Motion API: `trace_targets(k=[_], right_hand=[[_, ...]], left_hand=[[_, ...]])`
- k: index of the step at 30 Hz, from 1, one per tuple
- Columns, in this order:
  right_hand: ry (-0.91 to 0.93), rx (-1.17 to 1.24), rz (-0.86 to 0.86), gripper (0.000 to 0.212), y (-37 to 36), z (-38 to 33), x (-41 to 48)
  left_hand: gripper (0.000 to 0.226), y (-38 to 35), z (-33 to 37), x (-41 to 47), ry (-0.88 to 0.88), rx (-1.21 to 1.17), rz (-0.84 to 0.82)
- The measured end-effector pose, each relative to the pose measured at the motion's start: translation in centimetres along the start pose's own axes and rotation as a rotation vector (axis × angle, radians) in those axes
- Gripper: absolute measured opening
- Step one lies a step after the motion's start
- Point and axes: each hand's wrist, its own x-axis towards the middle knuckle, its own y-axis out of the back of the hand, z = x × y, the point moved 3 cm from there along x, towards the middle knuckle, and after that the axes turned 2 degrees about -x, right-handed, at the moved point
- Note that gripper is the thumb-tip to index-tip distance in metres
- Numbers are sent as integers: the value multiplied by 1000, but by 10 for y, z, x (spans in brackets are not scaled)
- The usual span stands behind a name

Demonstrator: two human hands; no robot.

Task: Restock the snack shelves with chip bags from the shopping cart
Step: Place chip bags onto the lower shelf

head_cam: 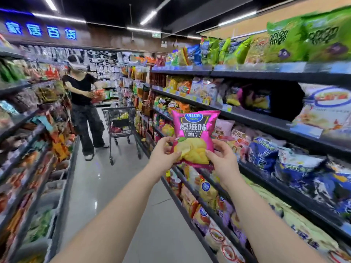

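A pink chip bag [195, 130] with yellow chips printed on it is held upright in front of me, at the middle of the head view. My left hand [164, 151] grips its lower left corner and my right hand [223, 156] grips its lower right corner. The bag hangs in the air beside the snack shelves [266, 122] on my right, level with a shelf of pink and blue bags. The shopping cart [121, 126] stands farther down the aisle, with a few bags inside.
Another person [83, 111] in a black top stands by the cart holding a red bag. Stocked shelves [28, 149] line the left side too. A dark gap [284, 99] shows on the right shelf's second tier. Grey floor [114, 186] runs between the shelves.
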Motion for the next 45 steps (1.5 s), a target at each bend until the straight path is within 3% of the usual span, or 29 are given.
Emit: trace_targets(k=[16,23,29,33,38,45], right_hand=[[119,-245,323,34,28,10,303],[84,-237,444,30,49,20,422],[114,-359,520,27,60,31,474],[101,-408,554,29,68,37,500],[17,-533,590,40,70,54,528],[-72,-708,717,38,67,66,560]], left_hand=[[44,-133,4,341,-64,-25,-273],[31,-194,5,465,-56,-119,-425],[44,-232,-18,542,-48,-74,-581],[39,-252,-17,583,-112,-45,-669],[63,-285,-31,622,-210,28,-738],[66,-309,-39,648,-384,188,-689]])
